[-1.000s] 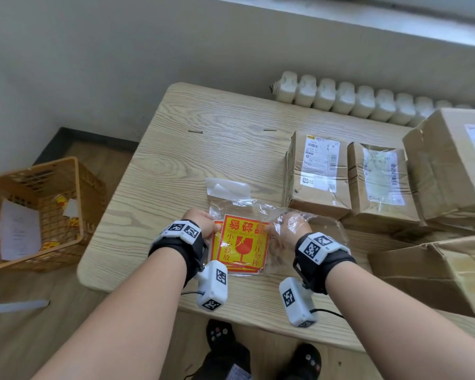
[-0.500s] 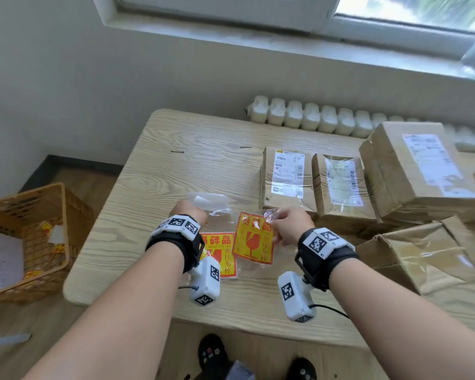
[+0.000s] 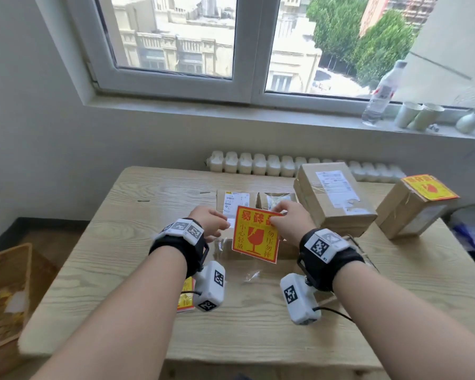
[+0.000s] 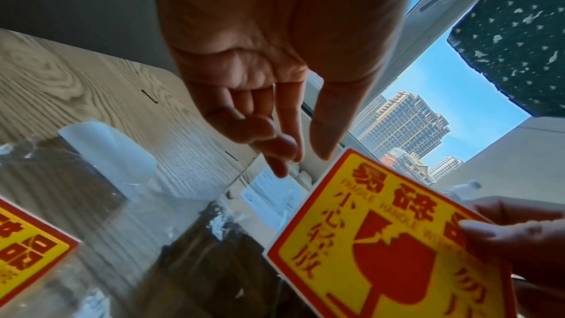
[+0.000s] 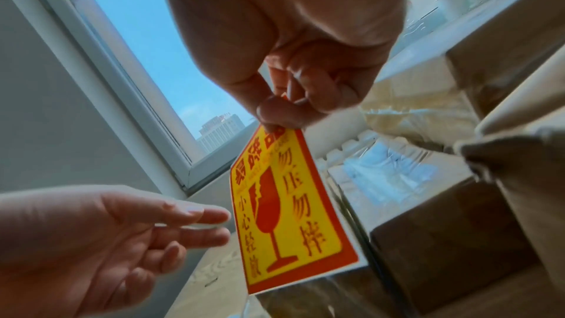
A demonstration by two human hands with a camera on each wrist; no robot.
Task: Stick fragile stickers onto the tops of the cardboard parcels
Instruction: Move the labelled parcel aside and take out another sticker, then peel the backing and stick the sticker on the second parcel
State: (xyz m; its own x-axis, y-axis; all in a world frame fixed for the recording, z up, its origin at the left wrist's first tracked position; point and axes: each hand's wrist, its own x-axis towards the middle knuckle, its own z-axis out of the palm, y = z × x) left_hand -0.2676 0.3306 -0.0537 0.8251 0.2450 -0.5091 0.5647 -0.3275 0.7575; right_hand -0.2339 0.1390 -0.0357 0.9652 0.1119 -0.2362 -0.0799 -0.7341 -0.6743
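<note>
My right hand (image 3: 284, 219) (image 5: 284, 110) pinches the top right corner of a yellow and red fragile sticker (image 3: 255, 235) (image 4: 394, 246) (image 5: 287, 207) and holds it upright above the table. My left hand (image 3: 213, 222) (image 4: 284, 146) (image 5: 171, 221) hovers just left of the sticker with loose fingers and holds nothing. Behind the sticker lie two small cardboard parcels (image 3: 235, 200). A bigger parcel (image 3: 333, 198) stands to their right. The far-right parcel (image 3: 416, 205) carries a fragile sticker on top.
A clear plastic bag (image 3: 247, 272) and more stickers (image 3: 186, 296) (image 4: 27, 246) lie on the wooden table (image 3: 126, 242) under my wrists. A woven basket (image 3: 3, 292) stands on the floor at the left. A bottle (image 3: 381, 94) and cups (image 3: 418, 115) stand on the windowsill.
My right hand has drawn one sticker out of the plastic bag and raised it off the table. My left hand has let go of the bag and risen beside it. My head has tilted up.
</note>
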